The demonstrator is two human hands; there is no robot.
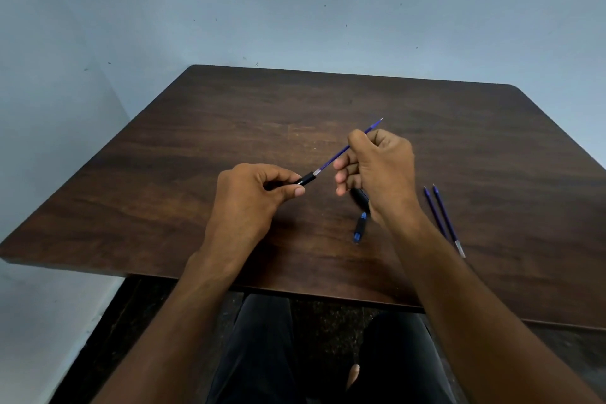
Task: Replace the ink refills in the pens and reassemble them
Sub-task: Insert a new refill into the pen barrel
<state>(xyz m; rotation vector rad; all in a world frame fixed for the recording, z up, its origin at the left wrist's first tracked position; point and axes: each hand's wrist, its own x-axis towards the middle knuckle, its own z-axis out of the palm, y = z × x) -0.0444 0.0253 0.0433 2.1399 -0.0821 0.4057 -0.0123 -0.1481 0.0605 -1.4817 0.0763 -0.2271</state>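
Observation:
My left hand [254, 192] grips a black pen barrel [306, 180] above the dark wooden table [229, 115]. A blue ink refill [337, 156] sticks partly out of the barrel's open end and slants up to the right. My right hand [377, 167] pinches that refill near its tip, which shows beyond my fingers. Two more blue refills [441, 216] lie side by side on the table to the right of my right wrist. A small blue and black pen part [360, 228] lies below my right hand, and another black piece [360, 197] is half hidden under it.
The table's near edge [295, 293] runs just above my lap, with my dark trousers [269, 338] below it. Pale blue walls [295, 10] stand behind and to the left of the table.

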